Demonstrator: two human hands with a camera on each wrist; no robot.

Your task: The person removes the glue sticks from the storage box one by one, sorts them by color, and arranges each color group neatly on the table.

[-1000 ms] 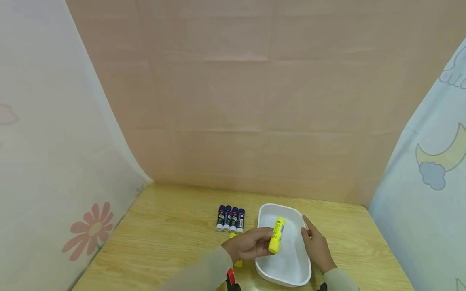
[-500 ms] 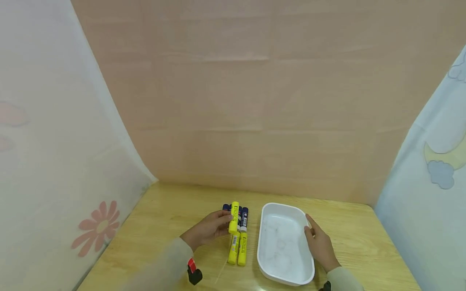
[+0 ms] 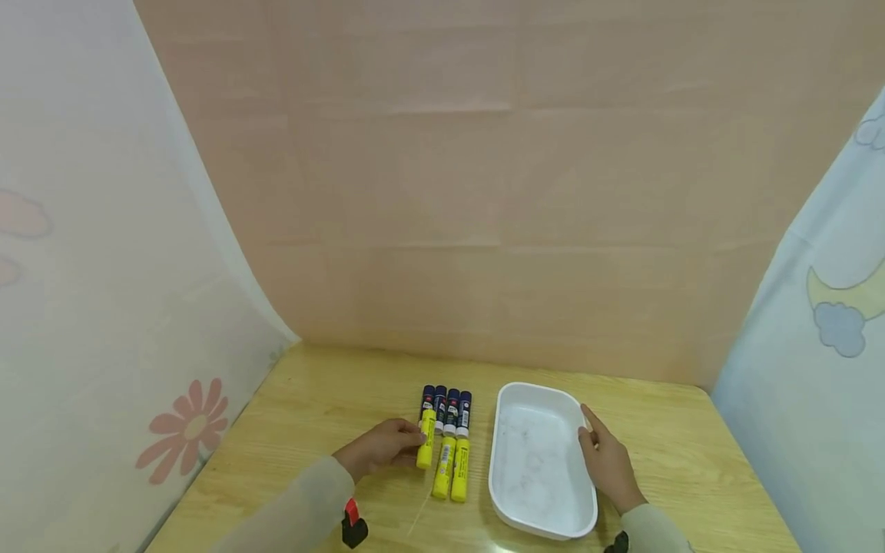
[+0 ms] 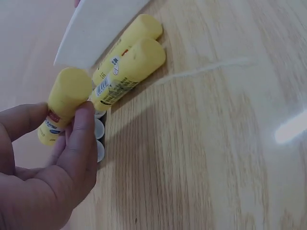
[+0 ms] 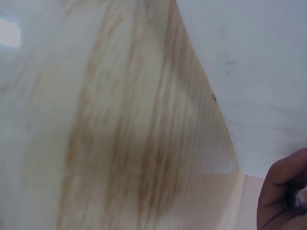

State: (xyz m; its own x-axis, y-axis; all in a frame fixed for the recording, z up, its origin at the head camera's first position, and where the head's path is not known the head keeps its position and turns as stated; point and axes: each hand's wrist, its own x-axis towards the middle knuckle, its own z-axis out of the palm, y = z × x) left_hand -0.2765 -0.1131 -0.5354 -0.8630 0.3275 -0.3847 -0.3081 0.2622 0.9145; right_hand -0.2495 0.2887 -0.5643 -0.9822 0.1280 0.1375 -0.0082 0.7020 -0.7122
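My left hand (image 3: 382, 447) pinches a yellow glue stick (image 3: 427, 441) between thumb and fingers, close over the table and left of two more yellow glue sticks (image 3: 444, 470) lying side by side. Just behind them is a row of several dark blue glue sticks (image 3: 452, 408) with white ends, the leftmost partly covered by the held one. The left wrist view shows the held glue stick (image 4: 69, 93) tilted, apart from the lying pair (image 4: 129, 72). On the right, my right hand (image 3: 610, 470) grips the right rim of a white plastic tray (image 3: 542, 461), thumb at the rim and fingers along the outer wall.
The wooden table (image 3: 325, 399) ends at a tan cloth backdrop (image 3: 415, 292). Patterned pale cloths hang at the left (image 3: 90, 307) and right (image 3: 823, 369). The tray's outer wall (image 5: 259, 86) fills the right side of the right wrist view.
My left hand has carried the yellow glue stick from over the tray leftward, then lowered it beside the two lying yellow ones. The right hand stays at the tray's rim.
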